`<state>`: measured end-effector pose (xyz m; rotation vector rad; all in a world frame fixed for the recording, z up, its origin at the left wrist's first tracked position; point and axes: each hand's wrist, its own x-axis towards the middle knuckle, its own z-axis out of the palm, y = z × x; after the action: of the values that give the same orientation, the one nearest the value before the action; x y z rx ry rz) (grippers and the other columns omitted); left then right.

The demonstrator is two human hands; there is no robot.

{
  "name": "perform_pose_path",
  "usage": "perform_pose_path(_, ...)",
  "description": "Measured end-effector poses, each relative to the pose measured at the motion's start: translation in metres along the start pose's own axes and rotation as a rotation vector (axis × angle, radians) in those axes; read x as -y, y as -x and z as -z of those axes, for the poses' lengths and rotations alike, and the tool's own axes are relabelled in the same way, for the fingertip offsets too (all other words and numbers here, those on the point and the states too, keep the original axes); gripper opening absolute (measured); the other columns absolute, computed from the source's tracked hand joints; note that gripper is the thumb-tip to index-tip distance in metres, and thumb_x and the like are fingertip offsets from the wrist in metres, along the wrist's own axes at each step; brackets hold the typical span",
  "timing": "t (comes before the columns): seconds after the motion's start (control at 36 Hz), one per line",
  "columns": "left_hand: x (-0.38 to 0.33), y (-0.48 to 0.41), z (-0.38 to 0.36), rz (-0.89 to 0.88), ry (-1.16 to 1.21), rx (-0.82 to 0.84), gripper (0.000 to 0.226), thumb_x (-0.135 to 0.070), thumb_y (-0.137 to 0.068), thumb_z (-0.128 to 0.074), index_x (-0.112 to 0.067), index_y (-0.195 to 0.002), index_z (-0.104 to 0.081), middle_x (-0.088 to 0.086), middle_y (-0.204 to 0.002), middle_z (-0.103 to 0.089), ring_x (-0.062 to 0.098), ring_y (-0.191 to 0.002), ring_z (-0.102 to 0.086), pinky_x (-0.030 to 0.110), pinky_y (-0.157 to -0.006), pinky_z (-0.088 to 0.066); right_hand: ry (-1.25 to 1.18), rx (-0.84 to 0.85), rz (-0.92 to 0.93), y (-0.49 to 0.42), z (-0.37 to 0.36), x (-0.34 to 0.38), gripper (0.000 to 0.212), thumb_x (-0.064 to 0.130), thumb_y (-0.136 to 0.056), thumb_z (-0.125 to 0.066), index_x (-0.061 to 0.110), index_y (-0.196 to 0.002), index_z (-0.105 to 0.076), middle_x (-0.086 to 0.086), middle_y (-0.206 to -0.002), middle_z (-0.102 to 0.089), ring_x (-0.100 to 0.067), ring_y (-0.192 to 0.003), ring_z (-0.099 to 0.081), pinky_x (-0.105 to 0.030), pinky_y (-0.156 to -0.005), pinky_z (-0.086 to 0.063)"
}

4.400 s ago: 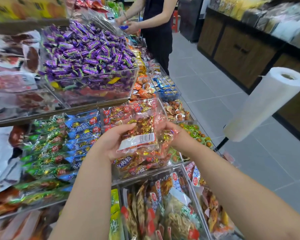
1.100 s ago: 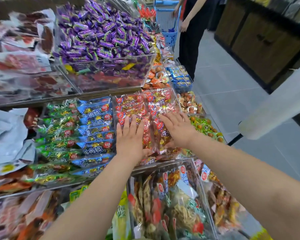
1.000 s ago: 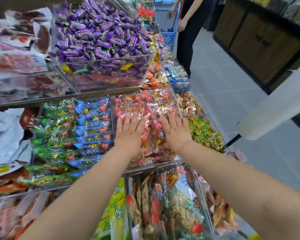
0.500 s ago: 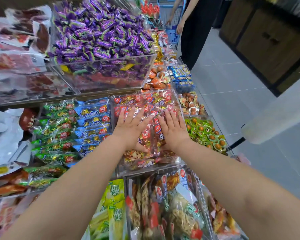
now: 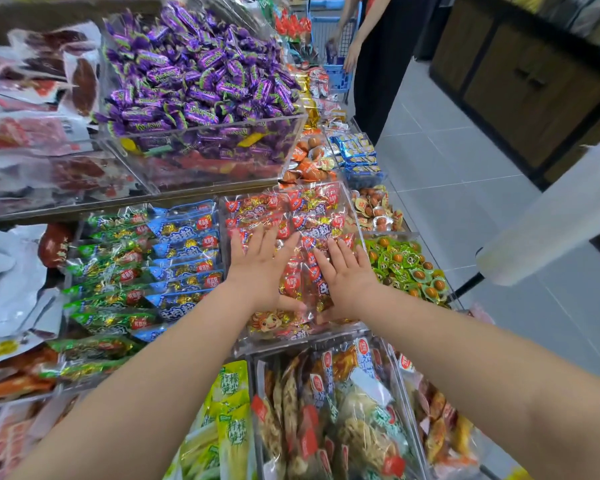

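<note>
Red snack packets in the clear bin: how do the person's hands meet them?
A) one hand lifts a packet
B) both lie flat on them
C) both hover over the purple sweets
B: the left hand and right hand lie palm-down on the red snack packets, fingers straight.

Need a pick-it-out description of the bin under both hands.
Find the purple candy heap on the upper tier. In front, a tier lower, sits the clear bin of red packets, left hand and right hand flat on it. Neighbours hold blue packets and green packets.
</note>
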<state>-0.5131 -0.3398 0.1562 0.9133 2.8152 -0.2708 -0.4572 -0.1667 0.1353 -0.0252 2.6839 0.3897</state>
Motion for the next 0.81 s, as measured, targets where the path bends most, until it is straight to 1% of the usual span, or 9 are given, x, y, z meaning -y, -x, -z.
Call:
perform_pose_path(0.08,0.002,-0.002,0.000,0.028,-0.047,-0.011,0.133,-0.097,-0.055,-0.038,-0.025,-0.147,0.026,0.017,-0.156,0.028,0.036,-0.142,0.028,0.066,-0.109,0.016,-0.047,-0.036,0.034,-0.002,0.002,-0.005,0.121,0.085,-0.069,-0.040,0.020,-0.143,0.030,-0.014,-0.155,0.023,-0.034,-0.143,0.019,-0.054,-0.113,0.007)
perform_pose_path(0.14,0.002,-0.004,-0.001,0.019,-0.032,0.022,0.132,-0.096,-0.057,-0.039,-0.024,-0.149,0.023,0.017,-0.157,0.024,0.035,-0.144,0.025,0.065,-0.112,0.011,-0.105,-0.109,0.040,-0.006,0.008,-0.010,0.118,0.085,-0.070,-0.040,0.020,-0.146,0.024,-0.013,-0.156,0.019,-0.032,-0.144,0.015,-0.051,-0.114,0.006)
perform_pose_path(0.19,0.003,-0.004,-0.003,0.004,-0.016,0.042,0.131,-0.096,-0.058,-0.039,-0.024,-0.150,0.021,0.014,-0.160,0.017,0.033,-0.147,0.018,0.063,-0.113,0.011,-0.095,-0.169,0.043,-0.009,0.013,-0.013,0.121,0.085,-0.070,-0.041,0.018,-0.145,0.026,-0.013,-0.155,0.022,-0.031,-0.143,0.019,-0.050,-0.116,0.007)
perform_pose_path(0.25,0.003,-0.002,-0.006,-0.005,-0.012,0.048,0.131,-0.095,-0.058,-0.039,-0.024,-0.149,0.022,0.012,-0.161,0.012,0.030,-0.148,0.010,0.060,-0.113,0.011,-0.095,-0.166,0.060,-0.010,0.013,-0.011,0.123,0.083,-0.070,-0.045,0.016,-0.144,0.027,-0.012,-0.155,0.023,-0.029,-0.143,0.022,-0.050,-0.117,0.005)
perform_pose_path(0.36,0.003,0.000,-0.012,-0.009,-0.006,0.033,0.135,-0.096,-0.057,-0.039,-0.020,-0.149,0.023,0.009,-0.162,0.007,0.027,-0.150,0.004,0.055,-0.114,0.010,-0.163,-0.141,0.078,-0.006,0.004,-0.008,0.124,0.080,-0.070,-0.050,0.015,-0.145,0.026,-0.008,-0.157,0.018,-0.024,-0.145,0.014,-0.042,-0.116,0.003)
perform_pose_path(0.44,0.006,-0.004,-0.010,-0.001,0.007,0.063,0.136,-0.098,-0.055,-0.036,-0.019,-0.148,0.026,0.009,-0.161,0.017,0.027,-0.148,0.013,0.055,-0.113,0.014,-0.171,-0.121,0.088,-0.004,0.002,-0.010,0.124,0.081,-0.071,-0.047,0.015,-0.145,0.027,-0.008,-0.157,0.020,-0.024,-0.145,0.016,-0.042,-0.116,0.005)
perform_pose_path(0.58,0.008,-0.011,-0.003,-0.020,0.037,0.124,0.137,-0.097,-0.054,-0.040,-0.022,-0.147,0.027,0.009,-0.156,0.030,0.028,-0.143,0.029,0.058,-0.110,0.016,-0.193,-0.044,0.117,-0.009,0.012,-0.015,0.122,0.081,-0.071,-0.046,0.015,-0.145,0.026,-0.009,-0.154,0.027,-0.027,-0.141,0.026,-0.050,-0.116,0.008)
perform_pose_path(0.69,0.010,-0.007,-0.001,-0.016,0.090,0.090,0.127,-0.096,-0.059,-0.031,-0.024,-0.150,0.020,0.008,-0.157,0.027,0.026,-0.143,0.029,0.056,-0.109,0.019,-0.390,-0.163,0.127,-0.001,0.010,-0.019,0.101,0.067,-0.084,-0.046,0.016,-0.150,0.011,-0.008,-0.157,0.017,-0.025,-0.143,0.021,-0.046,-0.117,0.010)
perform_pose_path(0.81,0.006,0.008,0.004,0.018,0.271,-0.100,0.091,-0.076,-0.085,-0.029,-0.021,-0.155,-0.007,0.007,-0.162,0.002,0.024,-0.148,0.014,0.051,-0.115,0.012,-0.723,-0.383,0.089,0.019,0.007,-0.021,0.069,0.041,-0.095,-0.049,0.015,-0.150,-0.019,-0.006,-0.159,-0.009,-0.023,-0.146,0.003,-0.036,-0.116,0.002)
